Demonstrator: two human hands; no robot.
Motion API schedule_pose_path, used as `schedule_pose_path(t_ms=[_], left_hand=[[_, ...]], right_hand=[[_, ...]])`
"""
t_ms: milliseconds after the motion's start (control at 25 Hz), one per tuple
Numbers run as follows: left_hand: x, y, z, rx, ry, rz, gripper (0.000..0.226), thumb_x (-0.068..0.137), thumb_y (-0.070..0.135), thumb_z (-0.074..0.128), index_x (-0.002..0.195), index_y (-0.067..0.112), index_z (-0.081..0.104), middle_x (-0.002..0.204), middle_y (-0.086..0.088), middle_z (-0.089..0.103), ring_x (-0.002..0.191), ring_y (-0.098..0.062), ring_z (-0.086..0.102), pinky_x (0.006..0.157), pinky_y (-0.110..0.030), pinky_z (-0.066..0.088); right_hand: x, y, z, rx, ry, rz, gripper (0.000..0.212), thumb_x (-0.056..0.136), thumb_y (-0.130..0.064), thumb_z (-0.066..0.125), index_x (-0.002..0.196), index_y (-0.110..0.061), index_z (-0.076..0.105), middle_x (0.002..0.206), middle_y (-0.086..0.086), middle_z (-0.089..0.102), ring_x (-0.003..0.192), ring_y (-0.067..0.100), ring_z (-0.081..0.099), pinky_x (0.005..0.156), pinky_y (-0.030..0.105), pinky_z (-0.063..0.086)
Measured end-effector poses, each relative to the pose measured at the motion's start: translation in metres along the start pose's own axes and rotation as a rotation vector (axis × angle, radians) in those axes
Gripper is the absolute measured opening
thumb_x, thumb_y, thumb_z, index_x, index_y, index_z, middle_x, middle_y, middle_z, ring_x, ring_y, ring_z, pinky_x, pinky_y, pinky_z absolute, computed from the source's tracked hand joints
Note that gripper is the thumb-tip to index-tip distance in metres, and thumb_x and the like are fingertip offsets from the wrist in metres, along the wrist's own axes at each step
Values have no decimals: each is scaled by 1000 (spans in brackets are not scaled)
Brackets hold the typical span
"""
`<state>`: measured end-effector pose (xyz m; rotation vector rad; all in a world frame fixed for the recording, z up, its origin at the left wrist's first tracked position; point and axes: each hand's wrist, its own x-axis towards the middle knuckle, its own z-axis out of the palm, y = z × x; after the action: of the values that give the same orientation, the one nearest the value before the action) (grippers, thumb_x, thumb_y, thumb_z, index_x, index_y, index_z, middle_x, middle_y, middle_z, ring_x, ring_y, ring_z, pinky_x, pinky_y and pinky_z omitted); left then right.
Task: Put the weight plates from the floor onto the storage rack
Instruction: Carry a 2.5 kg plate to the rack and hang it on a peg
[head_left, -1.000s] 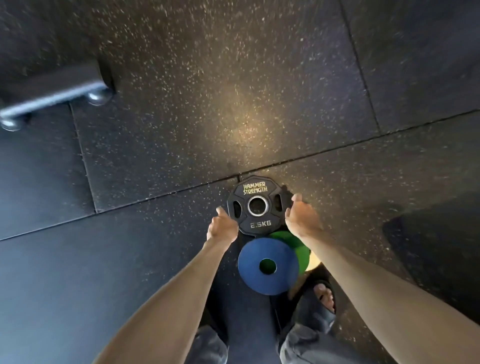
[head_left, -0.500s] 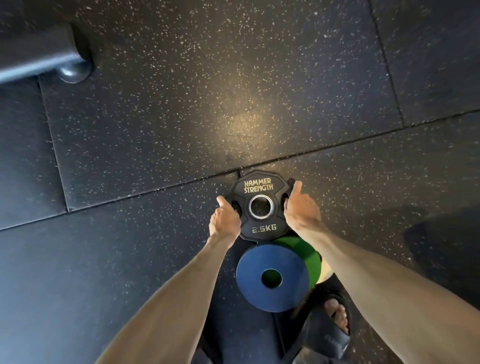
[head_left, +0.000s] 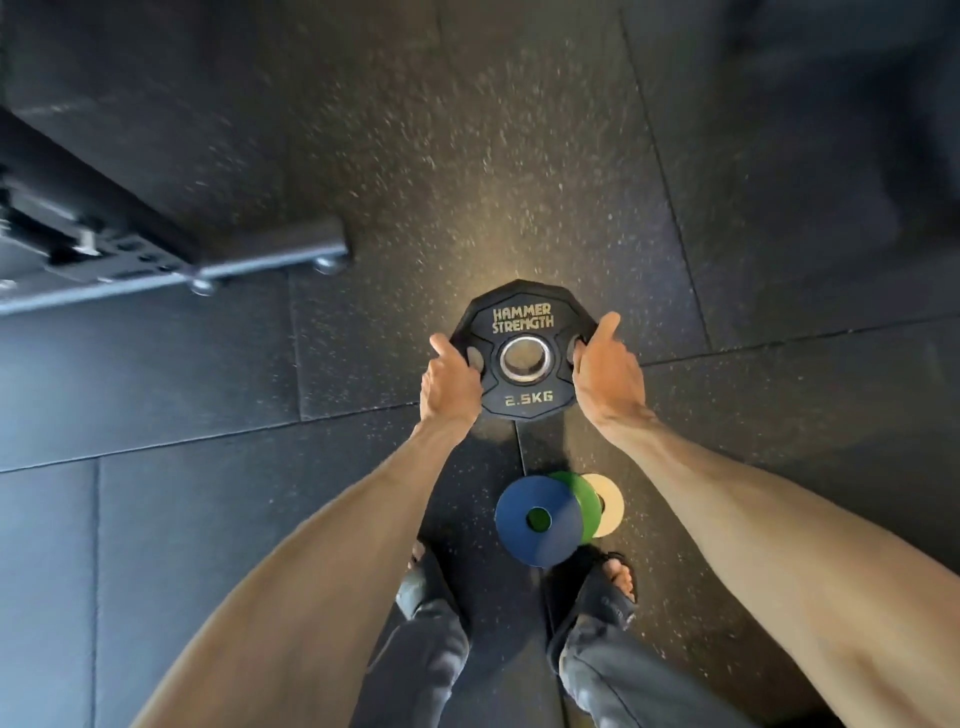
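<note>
Carry step: I see left hand (head_left: 449, 387) and right hand (head_left: 605, 374) pinching the black 2.5 kg plate (head_left: 524, 317) at frame centre, thumbs on top and fingers curled beneath, apparently lifted; next I judge a swing toward the steel frame (head_left: 208, 260) at 10 o'clock.

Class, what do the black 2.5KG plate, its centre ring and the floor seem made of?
Black plate: probably matte rubber coating, dull moulded lettering. Centre ring: polished metal, bright reflections. Floor: likely speckled rubber tiles, pale flecks and seams.

black plate (head_left: 522, 332) between both hands
</note>
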<state>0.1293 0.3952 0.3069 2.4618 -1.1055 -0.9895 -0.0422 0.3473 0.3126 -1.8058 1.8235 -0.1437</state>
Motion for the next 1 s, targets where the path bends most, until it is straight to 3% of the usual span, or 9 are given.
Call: schedule_pose_path(t_ms=[200, 360, 480, 600, 760, 920, 1000], left_hand=[[-77, 73, -183, -136, 196, 2, 48, 97, 9, 56, 136, -4, 30, 117, -27, 64, 109, -43, 61, 90, -51, 51], [-144, 100, -306, -236, 377, -6, 33, 96, 9, 56, 123, -2, 41, 119, -28, 62, 113, -44, 57, 87, -49, 46], [-203, 95, -375, -320, 586, -7, 29, 94, 13, 57, 118, 1, 46, 115, -26, 65, 109, -44, 60, 85, -49, 49], [-277, 75, -422, -416, 816, -42, 32, 95, 19, 60, 122, 5, 49, 114, -20, 67, 106, -38, 62, 85, -46, 50], [-388, 32, -456, -479, 1149, -110, 30, 93, 28, 62, 113, 7, 52, 97, -17, 71, 90, -37, 67, 71, -41, 51], [-513, -27, -473, -470, 1459, -259, 32, 90, 36, 57, 113, 15, 53, 83, -13, 72, 75, -35, 70, 67, -42, 55], [-579, -60, -472, -451, 1609, -385, 31, 91, 35, 57, 115, 15, 54, 83, -13, 72, 77, -35, 69, 67, -39, 53]], right_hand=[[-49, -144, -153, 140, 115, -155, 25, 106, -24, 37, 122, -4, 34, 111, 19, 63, 94, 41, 64, 68, 38, 35], [-91, -243, -242, 247, 135, -351, 11, 104, -23, 37, 106, -14, 31, 99, 12, 62, 88, 41, 63, 66, 38, 34], [-133, -301, -286, 244, 161, -546, 12, 103, -24, 39, 103, -16, 31, 104, 14, 64, 90, 44, 62, 67, 39, 34], [-189, -350, -316, 309, 145, -774, 12, 103, -25, 41, 105, -15, 34, 104, 12, 66, 90, 41, 64, 67, 36, 35], [-277, -411, -334, 386, 62, -1080, 22, 104, -25, 43, 118, -9, 40, 106, 15, 68, 96, 41, 65, 69, 36, 39], [-396, -460, -318, 434, -59, -1340, 29, 102, -24, 46, 124, -4, 41, 107, 22, 68, 98, 45, 65, 77, 45, 50], [-467, -474, -303, 468, -160, -1459, 32, 102, -24, 48, 123, -1, 42, 107, 25, 67, 95, 47, 65, 74, 48, 50]])
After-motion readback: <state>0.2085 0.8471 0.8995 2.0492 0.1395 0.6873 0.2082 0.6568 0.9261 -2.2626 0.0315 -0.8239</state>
